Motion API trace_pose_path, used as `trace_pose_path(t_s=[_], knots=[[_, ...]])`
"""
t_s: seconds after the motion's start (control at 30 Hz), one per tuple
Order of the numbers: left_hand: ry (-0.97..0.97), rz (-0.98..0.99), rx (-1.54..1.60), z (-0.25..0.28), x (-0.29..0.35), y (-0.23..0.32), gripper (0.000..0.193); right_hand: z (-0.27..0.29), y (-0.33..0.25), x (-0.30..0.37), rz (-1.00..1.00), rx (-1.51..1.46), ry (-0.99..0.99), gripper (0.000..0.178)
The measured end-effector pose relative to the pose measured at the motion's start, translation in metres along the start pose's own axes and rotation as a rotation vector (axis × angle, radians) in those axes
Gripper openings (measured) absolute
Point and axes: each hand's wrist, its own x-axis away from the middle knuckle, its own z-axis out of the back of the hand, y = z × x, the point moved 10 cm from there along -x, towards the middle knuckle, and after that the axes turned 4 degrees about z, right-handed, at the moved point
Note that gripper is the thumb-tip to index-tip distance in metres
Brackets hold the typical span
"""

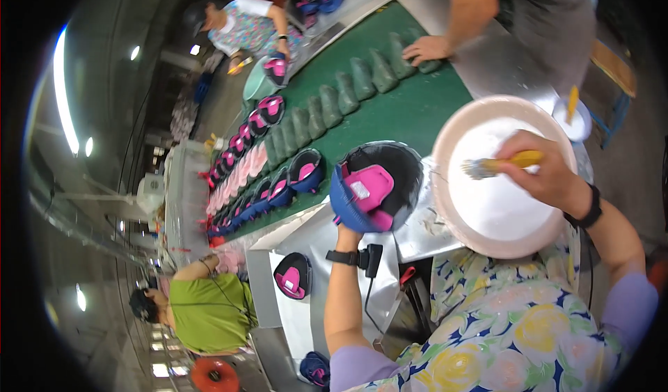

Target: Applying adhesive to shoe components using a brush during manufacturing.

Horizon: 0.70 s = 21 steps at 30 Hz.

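Note:
My left hand (349,237) grips a dark blue shoe upper (348,197) from below. Its opening is turned up, showing a bright pink lining and a wide black rim. Much of the left hand is hidden under the upper. In my right hand (546,173) is a paint brush (523,159) with a yellow handle, its bristles pointing left. The brush is over a large pale pink basin (449,218) of white liquid (487,211); I cannot tell whether the bristles touch the liquid.
A green conveyor belt (396,117) carries rows of grey-green shoe lasts (362,79), pink pieces (236,176) and blue uppers (305,170). Another upper (292,276) lies on the metal table (320,246). Co-workers stand across the belt, at upper right and lower left. A small white tub (581,124) stands beyond the basin.

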Motion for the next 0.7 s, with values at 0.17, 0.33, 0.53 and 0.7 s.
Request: trace_pose_path(t_s=[0.17, 0.33, 0.53, 0.7], knots=[[0.045, 0.512, 0.919, 0.004, -0.039, -0.093, 0.025, 0.044, 0.013, 0.026, -0.105, 0.184, 0.092, 0.01], [0.353, 0.612, 0.816, 0.044, -0.068, -0.179, 0.072, 0.025, 0.045, 0.034, -0.352, 0.078, 0.075, 0.007], [0.794, 0.37, -0.689, 0.231, 0.003, -0.132, 0.064, 0.029, 0.054, 0.037, -0.421, 0.103, -0.005, 0.003], [0.092, 1.127, -1.057, 0.252, 0.237, -0.206, 0.096, 0.01, 0.054, 0.03, -0.464, 0.19, -0.065, 0.004]])
